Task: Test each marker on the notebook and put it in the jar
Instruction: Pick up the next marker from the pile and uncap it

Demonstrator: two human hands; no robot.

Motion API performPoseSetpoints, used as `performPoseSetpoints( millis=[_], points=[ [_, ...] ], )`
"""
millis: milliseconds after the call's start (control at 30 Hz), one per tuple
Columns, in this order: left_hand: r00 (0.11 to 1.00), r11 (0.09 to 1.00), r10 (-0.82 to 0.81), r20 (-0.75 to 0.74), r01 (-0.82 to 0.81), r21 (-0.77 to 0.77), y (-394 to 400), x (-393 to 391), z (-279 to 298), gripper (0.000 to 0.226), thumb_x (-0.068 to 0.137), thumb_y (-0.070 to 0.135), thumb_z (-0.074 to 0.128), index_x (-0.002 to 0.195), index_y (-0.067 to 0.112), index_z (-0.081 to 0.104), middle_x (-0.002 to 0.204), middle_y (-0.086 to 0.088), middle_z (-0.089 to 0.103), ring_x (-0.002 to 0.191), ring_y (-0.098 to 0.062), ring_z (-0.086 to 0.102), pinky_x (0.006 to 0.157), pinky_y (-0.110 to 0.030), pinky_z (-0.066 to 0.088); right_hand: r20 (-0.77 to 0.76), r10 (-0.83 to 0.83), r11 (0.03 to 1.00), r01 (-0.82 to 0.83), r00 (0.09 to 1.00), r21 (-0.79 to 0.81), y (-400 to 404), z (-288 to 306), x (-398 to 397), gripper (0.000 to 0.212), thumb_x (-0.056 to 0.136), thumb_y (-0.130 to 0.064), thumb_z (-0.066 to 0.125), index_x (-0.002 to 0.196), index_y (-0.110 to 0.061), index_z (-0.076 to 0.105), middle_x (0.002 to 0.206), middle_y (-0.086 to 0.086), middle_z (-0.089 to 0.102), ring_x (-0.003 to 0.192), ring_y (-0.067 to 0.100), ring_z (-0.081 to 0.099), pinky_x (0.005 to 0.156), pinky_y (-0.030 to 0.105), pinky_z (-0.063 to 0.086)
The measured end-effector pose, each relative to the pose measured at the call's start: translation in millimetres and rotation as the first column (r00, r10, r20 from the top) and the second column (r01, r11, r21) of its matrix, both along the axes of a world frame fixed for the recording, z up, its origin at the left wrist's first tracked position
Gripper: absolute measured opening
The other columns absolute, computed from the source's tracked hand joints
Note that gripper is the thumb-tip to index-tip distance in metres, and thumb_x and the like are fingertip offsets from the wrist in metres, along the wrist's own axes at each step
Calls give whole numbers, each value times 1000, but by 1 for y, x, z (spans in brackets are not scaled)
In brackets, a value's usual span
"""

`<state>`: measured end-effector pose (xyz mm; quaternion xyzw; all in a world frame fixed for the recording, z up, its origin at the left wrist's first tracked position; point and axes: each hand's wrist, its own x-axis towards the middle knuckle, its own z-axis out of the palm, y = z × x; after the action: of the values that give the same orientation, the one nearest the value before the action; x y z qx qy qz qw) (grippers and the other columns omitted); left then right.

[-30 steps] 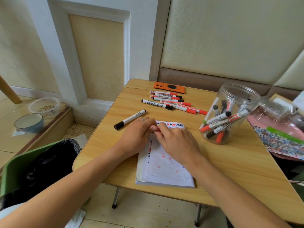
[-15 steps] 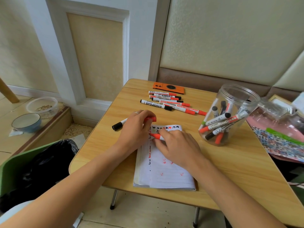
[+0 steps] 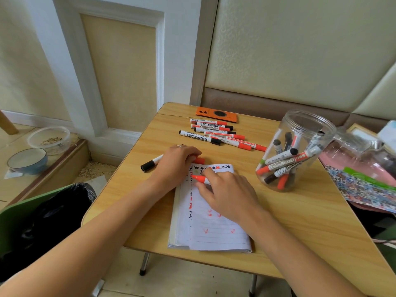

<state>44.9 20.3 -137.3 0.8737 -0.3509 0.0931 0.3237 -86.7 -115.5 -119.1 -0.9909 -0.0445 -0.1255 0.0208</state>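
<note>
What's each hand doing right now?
Left hand: holds the red cap.
Right hand: grips the uncapped red marker, tip over the notebook.

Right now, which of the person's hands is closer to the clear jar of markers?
Right. The right hand holds a red marker over the notebook, next to the jar; the left hand lies farther off, beyond the notebook's other edge.

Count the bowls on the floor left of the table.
2: a clear bowl by the wall, and a blue bowl just nearer the camera. Others may be out of view.
</note>
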Motion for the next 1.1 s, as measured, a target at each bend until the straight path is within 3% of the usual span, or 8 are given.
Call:
performPoseSetpoints(
  millis=[167, 367, 500, 667, 733, 800, 1000, 1100],
  points=[
    [997, 995, 46, -62, -51, -82, 8, -6, -2, 30, 101, 6, 52, 125, 16, 66, 122, -4, 64, 106, -15, 60, 84, -17, 43, 4, -18, 999, 18, 1000, 35, 0, 1, 0, 39, 107, -54, 39, 121, -23, 58, 96, 0, 74, 81, 19, 68, 60, 29, 43],
    [998, 992, 51, -41, -56, -112, 30, -27, 2, 13, 100, 23, 55, 112, 20, 60, 114, 5, 52, 101, -12, 57, 79, -15, 47, 38, -60, 977, 51, 997, 209, 0, 3, 2, 28, 108, -46, 42, 113, -24, 57, 69, -12, 54, 61, 11, 50, 54, 28, 34],
    [996, 999, -24, -90, 27, 34, 45, -48, 2, 54, 91, 71, 45, 121, 27, 50, 124, 5, 47, 111, -14, 51, 93, -31, 44, -7, -111, 914, 104, 994, 392, 0, 6, 3, 23, 109, -31, 36, 92, -23, 50, 69, -7, 51, 67, 20, 50, 56, 39, 32],
    [996, 984, -84, 3, 82, 160, 51, -60, -4, 75, 85, 77, 53, 137, 27, 35, 133, 0, 39, 124, -19, 44, 103, -28, 35, 14, -123, 779, 88, 992, 621, 6, 14, 7, 27, 106, -15, 41, 84, -27, 52, 76, -7, 53, 67, 6, 47, 59, 25, 33],
    [996, 986, -92, -4, 92, 136, 51, -61, -5, 74, 85, 77, 51, 139, 28, 34, 138, -1, 33, 127, -19, 44, 105, -30, 37, 8, -159, 649, 98, 987, 754, 5, 19, 9, 20, 107, -15, 44, 111, -31, 56, 87, -4, 61, 60, 4, 55, 58, 26, 47],
    [995, 985, -94, 22, 89, 148, 51, -64, -7, 70, 88, 76, 46, 137, 27, 36, 140, 0, 30, 126, -18, 44, 105, -29, 37, -20, -170, 469, 98, 985, 878, 4, 22, 11, 21, 107, -13, 46, 113, -33, 51, 98, 4, 63, 60, 12, 66, 63, 40, 63],
    [994, 975, -84, 70, 68, 210, 49, -76, -12, 58, 94, 70, 33, 130, 26, 41, 142, -2, 29, 122, -20, 42, 101, -34, 40, -127, -104, -192, 106, 986, 976, -9, 25, 17, 32, 105, 2, 43, 116, -12, 70, 101, 17, 69, 88, 28, 75, 81, 45, 63],
    [992, 969, -92, 89, 68, 239, 49, -82, -12, 54, 97, 66, 34, 134, 28, 41, 143, -5, 31, 122, -23, 40, 102, -38, 40, -127, -26, -261, 116, 992, 958, -13, 19, 18, 35, 103, 6, 45, 122, -10, 69, 95, 12, 70, 89, 26, 74, 75, 38, 60]
  ],
)
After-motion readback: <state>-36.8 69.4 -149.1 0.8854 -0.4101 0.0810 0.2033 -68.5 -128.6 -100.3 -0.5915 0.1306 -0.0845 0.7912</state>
